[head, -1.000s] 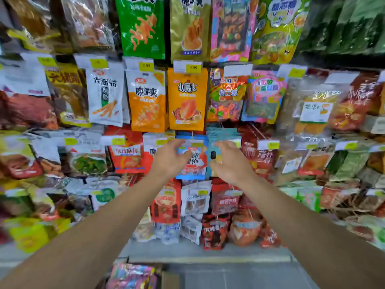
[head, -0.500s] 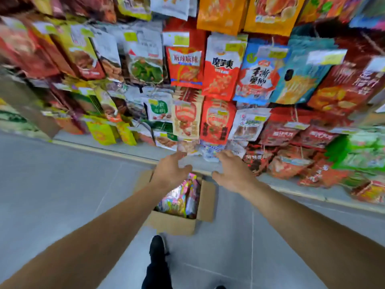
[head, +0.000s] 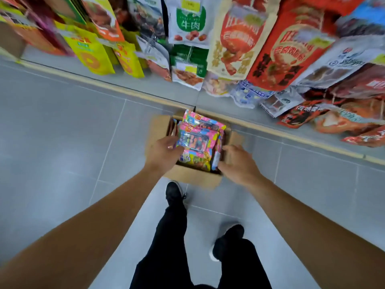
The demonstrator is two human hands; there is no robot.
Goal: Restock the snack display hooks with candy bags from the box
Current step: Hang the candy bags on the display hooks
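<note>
A: Landmark = cardboard box [head: 193,178], open, sitting on grey tile floor [head: 62,142]. Beyond the box: snack display [head: 260,49] packed with hanging bags, lowest ones dangling just past the box's far edge. Grey base ledge [head: 125,80] with a yellowish strip running between display and box.

B: Legs?

A: Black trousers [head: 173,247] on the near side of the box. One black shoe [head: 174,192] just short of the box's near wall, second shoe [head: 229,240] further back and off to the right.

B: Contents?

A: Candy bags [head: 198,140], pink and yellow, stacked inside the box, top ones standing above the rim. Count unclear, motion blur.

B: Hands?

A: Left hand [head: 162,153] over the box's left side, fingers spread loose, tips at the left edge of the top candy bag; touching or just short, cannot tell. Right hand [head: 239,163] over the box's right side, fingers uncurled, tips at the right edge of the stack near the box wall. Nothing grasped in either.

B: Hooks?

A: Hidden behind the hanging bags.
</note>
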